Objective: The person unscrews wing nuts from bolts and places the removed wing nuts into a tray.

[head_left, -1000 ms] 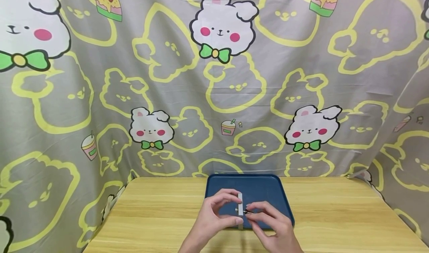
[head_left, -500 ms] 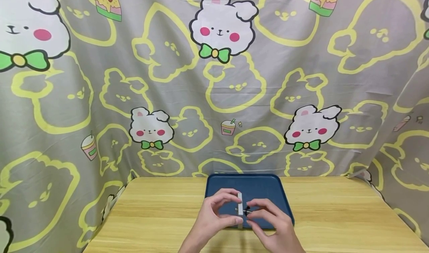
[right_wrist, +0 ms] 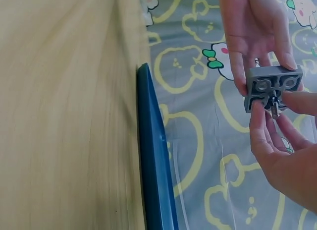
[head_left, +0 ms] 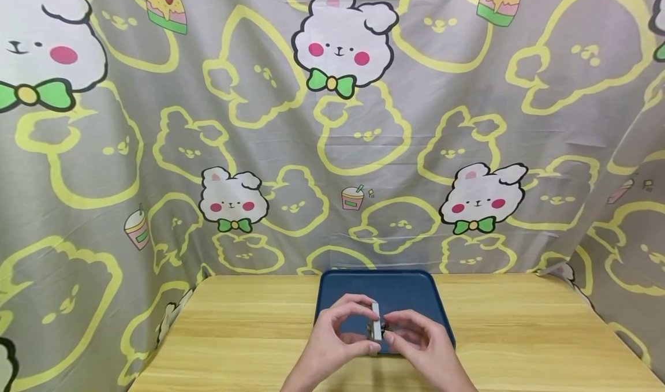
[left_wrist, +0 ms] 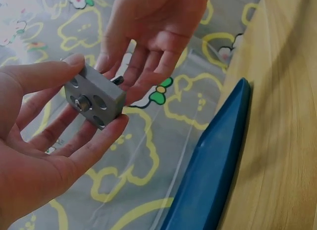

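Observation:
My left hand [head_left: 337,334] grips a grey square metal block [left_wrist: 94,86] by its edges, thumb on one side and fingertips on the opposite. The block has round holes near its corners. A bolt [left_wrist: 83,103] runs through its middle, and the threaded end [right_wrist: 275,108] sticks out on the right-hand face. A black wing nut [left_wrist: 118,80] sits on the bolt close against that face, mostly covered by fingers. My right hand [head_left: 423,334] pinches this nut between thumb and fingertips. Both hands are held up over the tray's near edge.
A dark blue tray [head_left: 384,288] lies on the wooden table [head_left: 249,323], beneath and beyond the hands. Behind the table hangs a grey curtain [head_left: 291,144] with cartoon bears, and it closes in both sides too.
The right thumb and fingers have come in against the block and now cover the nut, which showed between them half a second ago. The block has shifted slightly right, with the left hand still gripping it.

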The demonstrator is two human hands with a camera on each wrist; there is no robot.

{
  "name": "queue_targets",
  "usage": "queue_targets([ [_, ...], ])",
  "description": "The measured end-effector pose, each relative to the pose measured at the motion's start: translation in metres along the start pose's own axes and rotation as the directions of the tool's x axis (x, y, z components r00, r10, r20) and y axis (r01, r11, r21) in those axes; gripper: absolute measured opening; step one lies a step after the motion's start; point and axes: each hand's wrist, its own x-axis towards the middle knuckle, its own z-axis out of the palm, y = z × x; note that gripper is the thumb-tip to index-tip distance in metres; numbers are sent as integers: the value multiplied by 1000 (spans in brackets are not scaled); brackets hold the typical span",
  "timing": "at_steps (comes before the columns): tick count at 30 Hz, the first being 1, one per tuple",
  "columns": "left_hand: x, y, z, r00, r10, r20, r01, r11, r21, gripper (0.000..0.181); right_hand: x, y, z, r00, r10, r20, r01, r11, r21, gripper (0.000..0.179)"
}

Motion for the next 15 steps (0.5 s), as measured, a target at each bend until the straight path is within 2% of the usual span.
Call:
queue_targets([
  [4,0,-1,2,1000,-2,3,2,1000,5,37,1,1,-4,998,27,53,-29,999,41,38],
  [8,0,-1,3,1000,-1,5,1,1000,9,36,1,2,-4,997,17,76,-20,999,45,38],
  [13,0,-2,3,1000,4,0,-4,1000,12,36,1,3,-1,999,5,40,-4,1000,-11,35],
  [15,0,-3,2,1000,3,-2,-3,1000,11,36,0,3,1,1000,-21,10,22,998,-64,31],
])
